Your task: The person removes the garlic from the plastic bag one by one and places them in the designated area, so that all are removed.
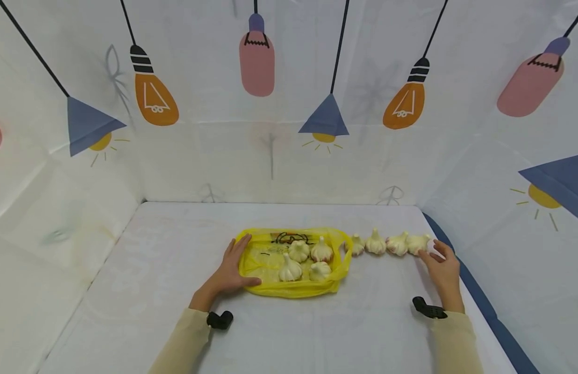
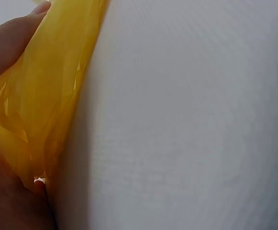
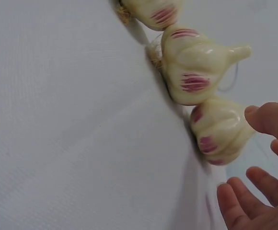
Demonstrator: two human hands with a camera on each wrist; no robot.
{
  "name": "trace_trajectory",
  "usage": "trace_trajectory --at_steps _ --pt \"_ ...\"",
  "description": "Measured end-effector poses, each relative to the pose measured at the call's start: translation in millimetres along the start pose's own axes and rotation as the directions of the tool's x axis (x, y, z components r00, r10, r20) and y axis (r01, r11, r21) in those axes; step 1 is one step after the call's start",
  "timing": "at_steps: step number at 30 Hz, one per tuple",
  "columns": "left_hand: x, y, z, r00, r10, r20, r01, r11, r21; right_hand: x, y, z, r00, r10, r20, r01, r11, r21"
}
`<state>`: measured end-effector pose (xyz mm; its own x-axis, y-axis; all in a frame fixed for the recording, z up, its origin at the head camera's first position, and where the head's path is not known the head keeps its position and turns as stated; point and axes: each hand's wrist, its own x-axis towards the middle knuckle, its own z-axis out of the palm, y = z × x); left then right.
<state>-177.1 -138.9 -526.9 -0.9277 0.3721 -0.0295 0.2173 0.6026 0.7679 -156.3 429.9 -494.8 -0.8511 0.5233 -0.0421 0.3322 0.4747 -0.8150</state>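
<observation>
A yellow plastic bag (image 1: pixel 265 289) lies spread on the white table with several garlic bulbs (image 1: pixel 290 267) inside. My left hand (image 1: pixel 231 267) rests along its left end, fingers spread toward the far corner and thumb along the near side. Yellow plastic (image 2: pixel 52 81) shows between the thumb and fingers in the left wrist view. More garlic bulbs (image 1: pixel 375 242) stand in a row right of the bag. Beside the outermost bulb (image 3: pixel 220 132) is my right hand (image 1: pixel 443 267), with fingers apart and one fingertip overlapping the bulb's stem in the right wrist view.
The white tabletop (image 1: pixel 326 337) runs back to a white cloth wall (image 1: pixel 200 156) printed with lamps and light bulbs. A dark blue strip (image 1: pixel 480 293) edges the table's right side. Both wrists carry a small black device (image 1: pixel 219 320).
</observation>
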Motion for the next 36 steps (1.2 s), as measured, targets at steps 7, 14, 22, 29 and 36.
trace_trajectory --at_steps 7,14,22,29,36 --pt "3.2 -4.4 -0.5 0.999 0.007 0.034 -0.008 0.999 0.034 -5.7 -16 -10 0.998 -0.035 -0.046 0.035 0.999 0.011" --pt "1.7 -2.7 -4.5 0.998 0.047 0.051 -0.049 0.997 0.057 -12.2 -38 -14 0.989 -0.114 -0.091 0.12 0.991 0.057" --pt "-1.4 -5.7 -10.5 0.997 0.073 0.039 -0.076 0.993 0.094 -25.2 -73 -13 0.97 -0.229 -0.08 0.233 0.972 0.036" --pt "-3.2 -11.3 -16.4 0.997 0.063 0.033 -0.065 0.995 0.075 -35.6 -95 -1 0.915 -0.395 0.087 0.393 0.919 0.039" --pt "-2.0 -12.8 -15.4 0.997 0.064 0.032 -0.066 0.996 0.055 -47.1 -116 20 0.845 -0.466 0.262 0.479 0.878 0.014"
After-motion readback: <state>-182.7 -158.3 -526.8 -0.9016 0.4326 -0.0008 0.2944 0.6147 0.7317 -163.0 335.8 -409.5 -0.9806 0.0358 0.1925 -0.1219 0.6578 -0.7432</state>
